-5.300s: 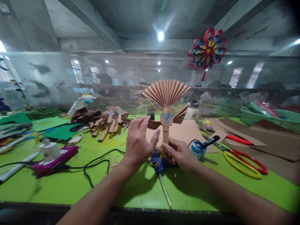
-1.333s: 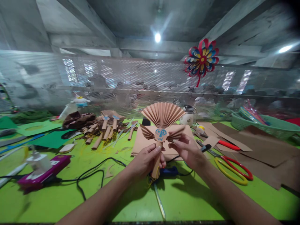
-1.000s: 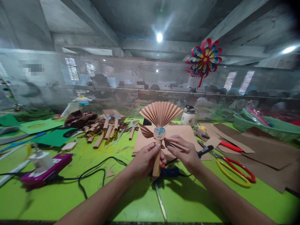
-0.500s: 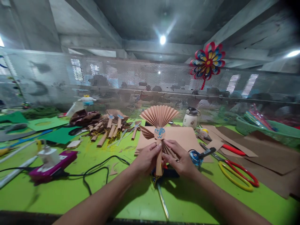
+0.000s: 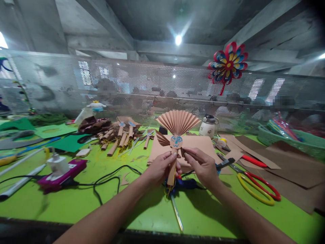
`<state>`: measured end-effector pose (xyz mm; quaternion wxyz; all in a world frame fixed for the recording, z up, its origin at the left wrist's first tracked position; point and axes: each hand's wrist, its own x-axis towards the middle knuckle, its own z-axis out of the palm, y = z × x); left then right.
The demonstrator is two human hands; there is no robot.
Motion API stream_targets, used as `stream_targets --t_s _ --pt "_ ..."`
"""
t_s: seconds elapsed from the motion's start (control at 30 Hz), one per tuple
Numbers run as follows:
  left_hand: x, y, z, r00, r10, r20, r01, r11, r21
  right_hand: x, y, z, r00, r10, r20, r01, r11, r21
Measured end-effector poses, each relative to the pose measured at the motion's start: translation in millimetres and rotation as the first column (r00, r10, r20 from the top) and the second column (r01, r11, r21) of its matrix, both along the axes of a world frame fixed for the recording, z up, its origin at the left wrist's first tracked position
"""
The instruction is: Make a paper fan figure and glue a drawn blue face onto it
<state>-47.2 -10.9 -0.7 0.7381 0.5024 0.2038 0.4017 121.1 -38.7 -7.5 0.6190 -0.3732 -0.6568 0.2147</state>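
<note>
A brown paper figure point(image 5: 177, 142) with a pleated fan on top, a round face drawn in blue and a pleated wing on its left is held upright above the table. My left hand point(image 5: 162, 166) is closed round its rolled paper stem. On the figure's right side, my right hand point(image 5: 201, 164) pinches a small pleated piece, mostly hidden by the fingers. Yellow strands hang at the stem's lower end. Below the hands lies a blue glue gun point(image 5: 185, 184), with a clear stick point(image 5: 177, 213) pointing toward the front edge.
Brown paper sheets point(image 5: 208, 144) lie behind the hands. Scissors point(image 5: 256, 186) are at the right, near a green basket point(image 5: 299, 139). A purple power strip point(image 5: 63, 176) with black cables sits at the left. More paper figures point(image 5: 122, 135) are piled behind it.
The figure has risen slightly and shifted right, its stem now more slanted. My right hand has closed round the right pleated piece, covering more of it. More of the glue gun shows.
</note>
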Motion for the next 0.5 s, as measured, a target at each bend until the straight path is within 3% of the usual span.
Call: stream_targets --t_s 0.5 --pt "3.6 2.0 -5.8 1.000 -0.010 0.015 0.010 1.000 -0.008 -6.7 -5.9 -1.0 0.999 0.035 -0.024 -0.037 0.995 -0.089"
